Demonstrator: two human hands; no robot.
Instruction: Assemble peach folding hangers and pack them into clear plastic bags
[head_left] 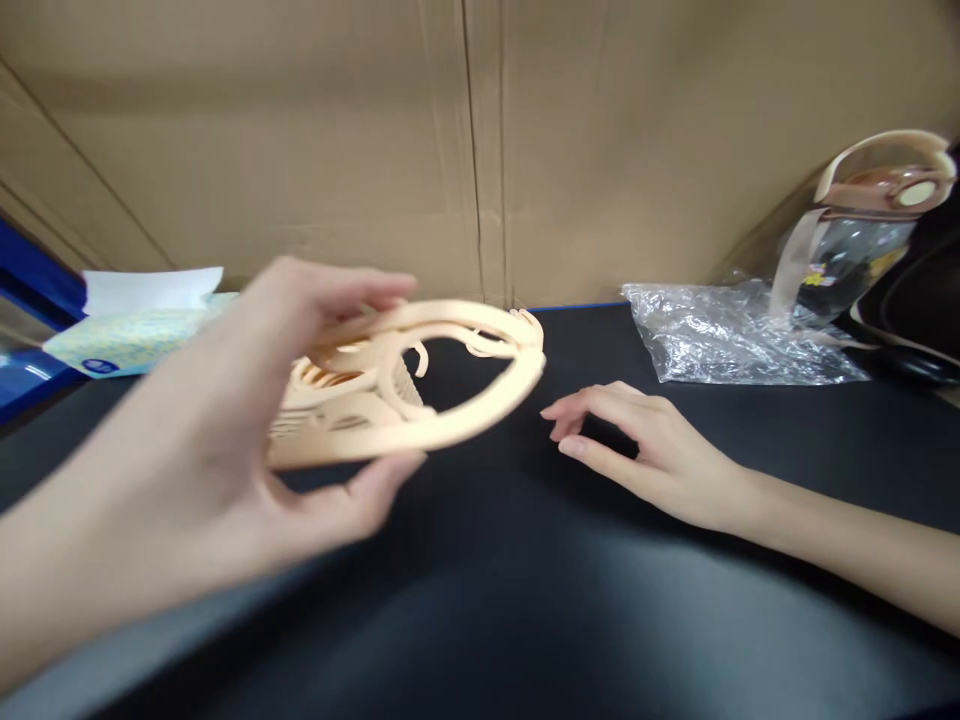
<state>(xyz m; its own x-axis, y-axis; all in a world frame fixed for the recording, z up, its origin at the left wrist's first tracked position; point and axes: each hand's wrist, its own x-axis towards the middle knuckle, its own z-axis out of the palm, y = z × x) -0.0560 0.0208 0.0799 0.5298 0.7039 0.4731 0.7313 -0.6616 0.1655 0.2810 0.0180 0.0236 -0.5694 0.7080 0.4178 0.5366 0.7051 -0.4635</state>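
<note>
My left hand (247, 430) is closed round a light tan slatted piece with a curved, looped end (480, 412), which looks like a storage rack or basket of wood or plastic. Its fingers lie over the top edge and the thumb presses from below. The piece is held up above the black table, its loop pointing right. My palm hides its left end. To the right of the loop, my right hand (645, 440) rests low over the table, fingers curled with a gap between thumb and fingertips, holding nothing. Behind the held piece, small curved tan parts (422, 358) show on the table.
A crumpled clear plastic bag (742, 335) lies at the back right, beside a clear bottle with a pinkish-brown lid (855, 240). A tissue pack (127, 335) sits at the back left. Brown cardboard (337, 150) stands upright behind the black table (480, 600).
</note>
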